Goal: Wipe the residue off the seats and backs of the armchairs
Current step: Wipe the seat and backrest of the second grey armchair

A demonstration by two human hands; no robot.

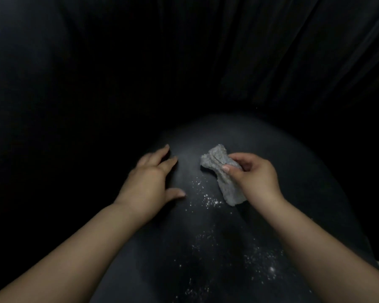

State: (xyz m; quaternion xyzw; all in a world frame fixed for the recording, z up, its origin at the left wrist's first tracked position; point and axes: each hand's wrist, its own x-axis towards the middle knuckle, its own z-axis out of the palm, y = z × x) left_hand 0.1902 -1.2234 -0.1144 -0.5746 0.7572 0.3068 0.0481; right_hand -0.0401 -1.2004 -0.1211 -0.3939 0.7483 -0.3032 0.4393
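Residue [208, 201] lies as white specks on the dark seat [304, 182] of the armchair, and nearest to me there are more specks, scattered wide over the front part of the seat between my two forearms. A little farther, a denser patch of the specks sits just beside the lower end of the cloth [222, 174].

My right hand [253, 173] holds this grey cloth. My grip is closed on its middle: the thumb and the curled fingers pinch it there, so the cloth is narrow at my fingers and wider at both ends. Its long axis runs from near-right to far-left; the near end hangs down toward the specks, and the far end points away from me and a bit to the left. If the near end touches the seat, I cannot tell.

My left hand [150, 179] rests on the seat to the left, apart from the cloth. It holds nothing; the fingers are spread and almost straight, pointing away to the right.

Beyond the seat all is very dark, and only faint folds of dark fabric [315, 51] show at the far right.
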